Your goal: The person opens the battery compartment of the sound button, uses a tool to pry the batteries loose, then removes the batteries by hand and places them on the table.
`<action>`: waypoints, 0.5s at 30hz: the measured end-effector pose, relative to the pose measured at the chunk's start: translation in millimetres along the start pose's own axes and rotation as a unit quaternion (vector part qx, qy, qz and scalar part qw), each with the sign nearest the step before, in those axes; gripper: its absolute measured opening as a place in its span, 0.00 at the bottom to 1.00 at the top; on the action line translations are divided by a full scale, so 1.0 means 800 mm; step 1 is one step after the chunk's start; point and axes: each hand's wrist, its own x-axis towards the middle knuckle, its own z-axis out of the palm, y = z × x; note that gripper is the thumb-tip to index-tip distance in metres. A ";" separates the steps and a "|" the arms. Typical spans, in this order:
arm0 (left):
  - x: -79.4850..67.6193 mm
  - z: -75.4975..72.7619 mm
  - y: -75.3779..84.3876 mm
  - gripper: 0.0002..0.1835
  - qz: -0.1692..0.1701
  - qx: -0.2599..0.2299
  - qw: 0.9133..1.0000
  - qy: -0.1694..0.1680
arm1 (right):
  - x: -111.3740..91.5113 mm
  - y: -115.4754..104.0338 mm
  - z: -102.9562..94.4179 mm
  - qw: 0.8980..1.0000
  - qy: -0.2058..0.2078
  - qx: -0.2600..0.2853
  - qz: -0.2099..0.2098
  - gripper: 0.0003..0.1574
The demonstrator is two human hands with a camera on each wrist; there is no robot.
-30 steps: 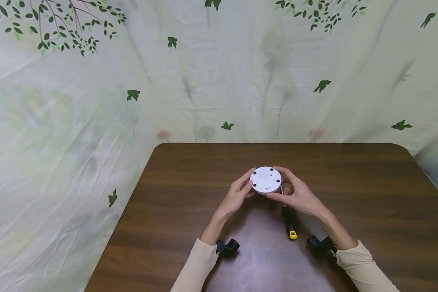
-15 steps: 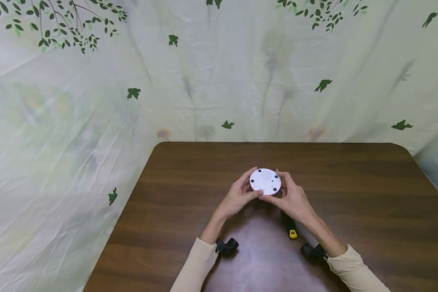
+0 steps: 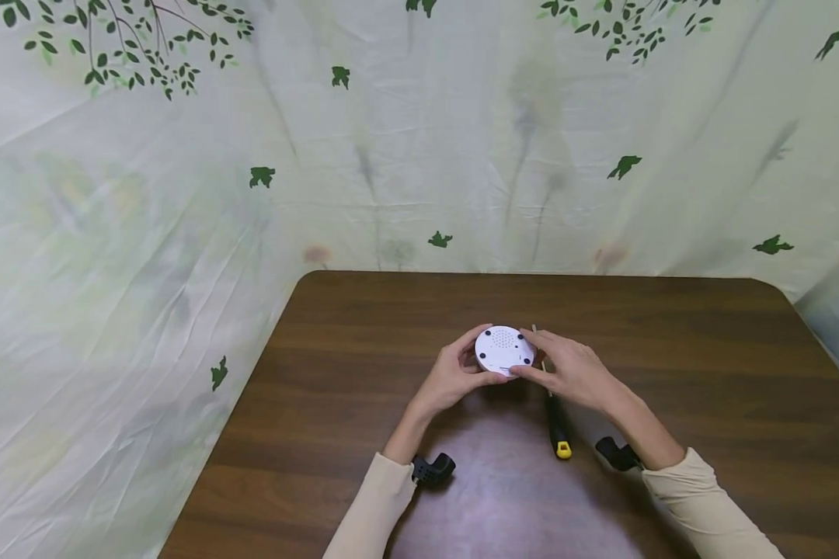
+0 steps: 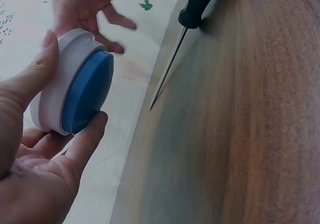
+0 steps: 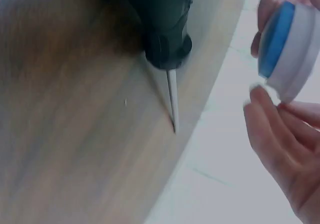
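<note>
A round white device (image 3: 499, 352) is held above the table, its flat face with small holes and dark round spots turned up. Its other side carries a blue dome (image 4: 90, 94). My left hand (image 3: 454, 371) grips the rim between thumb and fingers, with a fingertip against the dome in the left wrist view. On the opposite side, my right hand (image 3: 579, 373) has its thumb at the lower edge of the face. In the right wrist view, blurred, loosely extended right fingers (image 5: 275, 134) lie close to the white rim. Below the right hand is a screwdriver (image 3: 556, 423).
The screwdriver lies on the brown wooden table (image 3: 363, 404), its black handle ending in yellow and its thin shaft pointing to the far side. Behind the table hangs a pale cloth (image 3: 461, 155) printed with leaves. Black wrist cameras (image 3: 433, 470) sit on both forearms.
The white device has turned in the hands, its dark spots shifting round the face, and moved slightly left. The right hand has shifted its hold and spread its fingers.
</note>
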 end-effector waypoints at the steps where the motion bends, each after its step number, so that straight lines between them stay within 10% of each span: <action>1: 0.000 0.000 0.000 0.45 0.000 0.005 1.000 0.000 | 0.000 -0.002 -0.001 0.999 0.014 -0.027 -0.014 0.44; 9: 0.001 0.005 0.011 0.47 -0.009 0.078 0.997 0.003 | 0.003 -0.010 0.000 0.962 0.093 -0.189 -0.173 0.31; 15: 0.002 0.006 0.019 0.45 0.001 0.048 0.999 0.022 | -0.002 -0.017 0.008 0.927 0.105 -0.281 -0.225 0.28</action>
